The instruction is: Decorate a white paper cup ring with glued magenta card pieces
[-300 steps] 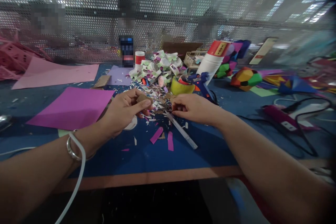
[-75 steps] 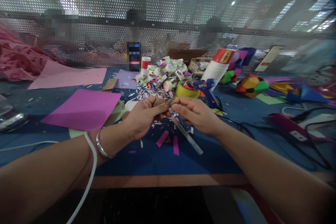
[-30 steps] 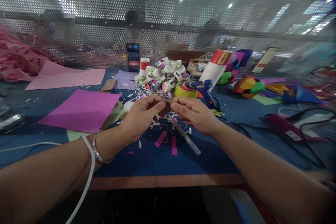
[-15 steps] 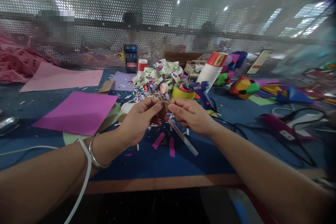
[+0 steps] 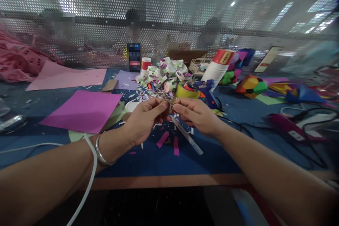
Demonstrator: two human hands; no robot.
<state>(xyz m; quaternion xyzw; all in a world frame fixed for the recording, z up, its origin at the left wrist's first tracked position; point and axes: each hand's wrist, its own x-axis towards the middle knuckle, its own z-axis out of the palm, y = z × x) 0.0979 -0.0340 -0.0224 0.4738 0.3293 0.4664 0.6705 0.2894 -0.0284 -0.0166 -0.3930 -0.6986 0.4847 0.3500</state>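
Note:
My left hand and my right hand meet above the blue table mat, fingers pinched on a small brown cardboard piece held between them. Most of the piece is hidden by my fingertips. A white glue stick lies on the mat just under my right hand. Paper scraps, pink and white, litter the mat below both hands. A bangle and a white cable cross my left wrist.
A magenta paper sheet lies left, a pink one behind it. A pile of small paper rolls, yellow tape, a blue glue gun and a white glue bottle stand behind. Cables and a pink tool lie right. People sit beyond a perforated screen.
Over ten seconds my hands came together on the cardboard piece, lifted slightly off the mat. In the last second they have barely shifted; only the camera has moved a little.

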